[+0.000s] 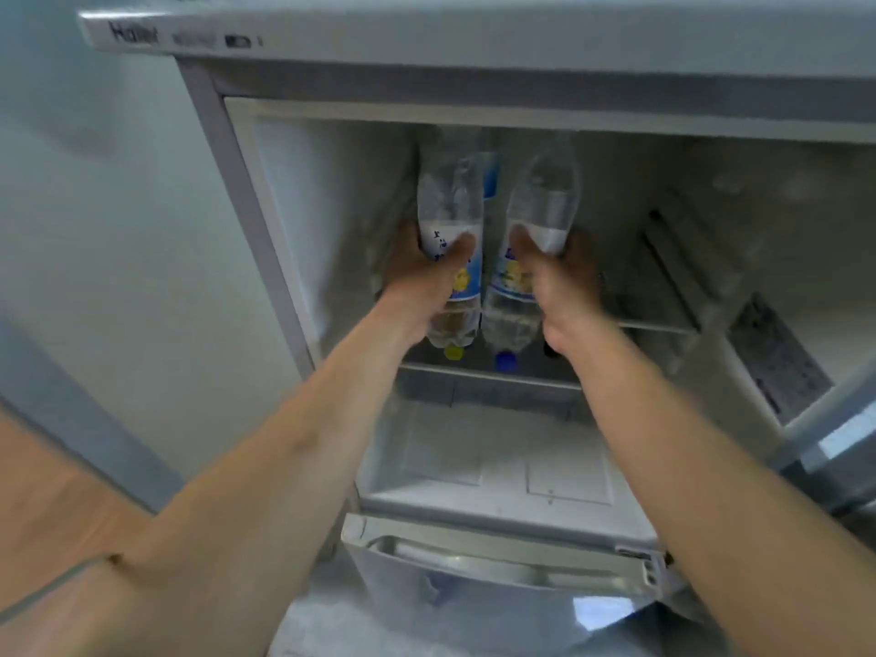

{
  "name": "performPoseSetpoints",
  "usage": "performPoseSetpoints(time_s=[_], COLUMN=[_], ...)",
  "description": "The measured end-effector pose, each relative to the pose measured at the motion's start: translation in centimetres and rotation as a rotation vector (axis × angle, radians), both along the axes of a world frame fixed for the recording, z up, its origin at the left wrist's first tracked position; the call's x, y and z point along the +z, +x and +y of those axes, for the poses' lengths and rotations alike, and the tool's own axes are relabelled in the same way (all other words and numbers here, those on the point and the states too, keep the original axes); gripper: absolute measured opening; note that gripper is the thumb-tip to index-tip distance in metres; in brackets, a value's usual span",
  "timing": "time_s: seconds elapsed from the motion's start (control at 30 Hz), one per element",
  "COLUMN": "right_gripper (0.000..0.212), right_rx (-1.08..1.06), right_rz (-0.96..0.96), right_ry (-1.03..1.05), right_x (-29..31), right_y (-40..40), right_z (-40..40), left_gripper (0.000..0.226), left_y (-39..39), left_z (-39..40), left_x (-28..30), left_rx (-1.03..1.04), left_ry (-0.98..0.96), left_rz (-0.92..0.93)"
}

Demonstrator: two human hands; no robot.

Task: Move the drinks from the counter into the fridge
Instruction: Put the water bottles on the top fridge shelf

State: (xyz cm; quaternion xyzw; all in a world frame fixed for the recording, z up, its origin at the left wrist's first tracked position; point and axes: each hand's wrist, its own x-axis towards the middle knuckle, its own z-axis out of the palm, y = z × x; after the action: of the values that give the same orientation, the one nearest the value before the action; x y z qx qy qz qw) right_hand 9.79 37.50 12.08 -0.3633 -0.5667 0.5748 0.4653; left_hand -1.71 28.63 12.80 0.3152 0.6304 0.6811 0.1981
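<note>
We hold two clear plastic bottles inside the open fridge [265,192]. Our left hand [426,277] clamps the yellow-capped bottle [450,215]; our right hand [559,282] clamps the blue-capped bottle [540,206]. Both apparently lie lengthwise, caps toward us below our fingers, bases pointing deeper in.

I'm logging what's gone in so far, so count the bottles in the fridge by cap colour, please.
Yellow-capped bottle, in the left hand: 1
Blue-capped bottle, in the right hand: 1
Total: 2 bottles, both lying caps toward the camera inside the fridge.
</note>
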Motion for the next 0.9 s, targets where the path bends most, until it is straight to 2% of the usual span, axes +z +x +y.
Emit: performPoseSetpoints(time_s=[0.1, 0.27, 0.4, 0.6, 0.77, 0.83, 0.9], right_gripper=[0.051, 0.048, 0.050, 0.047, 0.066, 0.069, 0.068], right_rx=[-0.031, -0.036, -0.049, -0.026, 0.059, 0.080, 0.097], right_rz=[-0.047, -0.056, -0.065, -0.021, -0.060, -0.087, -0.172], right_ry=[0.026, 0.136, 0.222, 0.217, 0.185, 0.201, 0.231], right_x=[0.9, 0.9, 0.0, -0.2, 0.0, -0.3, -1.0], right_y=[-2.2, -5.8, -7.5, -9.5, -9.5, -9.0, -8.4], right_z=[2.2, 4.0, 4.9, 6.1, 6.9, 7.2, 7.4], left_gripper=[0.042, 0.063, 0.063, 0.063, 0.056, 0.055, 0.065], left_y=[-2.0, -4.6, -6.3, -6.6, -6.1, -5.8, -5.2], left_z=[2.7, 5.9, 7.4, 8.4, 8.2, 8.1, 7.7], left_x=[0.8, 0.4, 0.1, 0.1, -0.4, -0.8, -2.0], left_rx=[0.018, 0.146, 0.151, 0.188, 0.181, 0.181, 0.229], left_ry=[0.055, 0.059, 0.025, 0.094, 0.139, 0.036, -0.168], left_rz=[0.114, 0.144, 0.159, 0.134, 0.210, 0.247, 0.287])
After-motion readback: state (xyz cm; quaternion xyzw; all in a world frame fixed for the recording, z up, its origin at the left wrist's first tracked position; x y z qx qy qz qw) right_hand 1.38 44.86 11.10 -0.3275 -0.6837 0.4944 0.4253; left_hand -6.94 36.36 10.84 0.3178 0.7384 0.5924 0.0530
